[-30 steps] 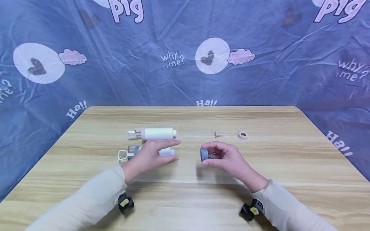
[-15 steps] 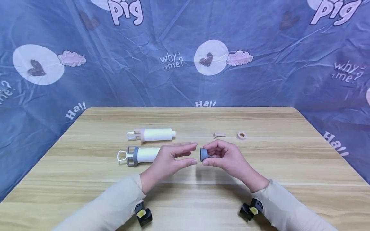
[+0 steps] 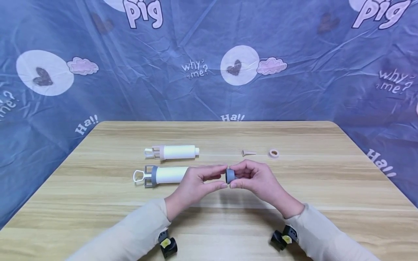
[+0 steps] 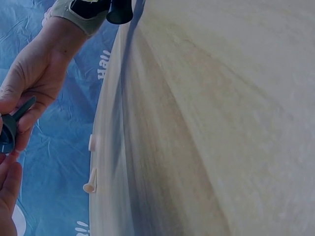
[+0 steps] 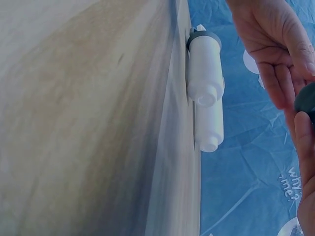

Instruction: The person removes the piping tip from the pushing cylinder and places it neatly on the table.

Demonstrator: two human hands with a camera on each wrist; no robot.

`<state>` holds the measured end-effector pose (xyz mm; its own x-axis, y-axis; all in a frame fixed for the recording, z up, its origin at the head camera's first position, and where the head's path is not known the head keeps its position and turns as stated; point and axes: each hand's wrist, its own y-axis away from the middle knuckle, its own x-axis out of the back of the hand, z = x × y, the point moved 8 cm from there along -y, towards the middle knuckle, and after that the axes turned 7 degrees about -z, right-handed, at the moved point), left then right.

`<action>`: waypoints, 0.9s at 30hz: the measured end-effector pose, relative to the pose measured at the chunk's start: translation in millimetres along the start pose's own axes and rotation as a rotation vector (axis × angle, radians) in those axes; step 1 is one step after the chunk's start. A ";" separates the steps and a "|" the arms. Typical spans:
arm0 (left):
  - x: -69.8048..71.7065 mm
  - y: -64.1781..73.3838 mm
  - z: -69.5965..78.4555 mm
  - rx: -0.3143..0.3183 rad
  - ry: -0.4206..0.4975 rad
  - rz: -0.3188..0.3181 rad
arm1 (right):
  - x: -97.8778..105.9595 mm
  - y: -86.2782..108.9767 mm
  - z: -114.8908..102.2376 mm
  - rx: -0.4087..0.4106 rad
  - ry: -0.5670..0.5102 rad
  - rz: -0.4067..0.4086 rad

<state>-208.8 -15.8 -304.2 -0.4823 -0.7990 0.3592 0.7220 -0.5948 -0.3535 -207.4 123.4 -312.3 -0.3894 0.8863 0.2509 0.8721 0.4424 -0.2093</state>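
Nearest the viewer: two cream sleeves, with a small black-and-yellow wrist camera under the left one and another under the right.

Above the middle of the wooden table: grey cap, held off the surface between both hands. Right hand with fingers curled round the cap from the right, thumb and fingertips pinching it (a thin grey stem projecting from it in the left-wrist view). Left hand meeting the cap from the left, thumb below and forefinger above, closed in a pinch on its rim; remaining fingers loosely curled.

Just left of the cap, partly hidden behind the left hand: grey-collared white syringe barrel, lying flat, ring-shaped plunger handle pointing away from the cap.

Farther back and left of the cap: beige-collared white syringe barrel, parallel to the first and apart from it.

Farther back and right of the cap: small beige nozzle and, beside it, beige ring, not touching each other.

Beyond the table: blue printed backdrop cloth, creased.
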 end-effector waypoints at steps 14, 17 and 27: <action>-0.6 -0.6 4.2 -0.032 -0.018 0.001 | -2.0 1.1 1.0 0.031 -0.006 -0.001; 1.2 -0.7 4.0 -0.021 -0.020 0.007 | -1.8 0.9 1.2 0.025 0.005 0.000; 14.5 -2.5 3.2 0.034 0.015 0.070 | 13.0 4.1 -0.5 0.035 0.033 0.065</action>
<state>-216.0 -25.6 -295.3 -0.4371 -0.8401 0.3213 0.7708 -0.5339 -0.3476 -208.8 136.7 -309.4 -0.3219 0.9085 0.2663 0.8840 0.3892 -0.2590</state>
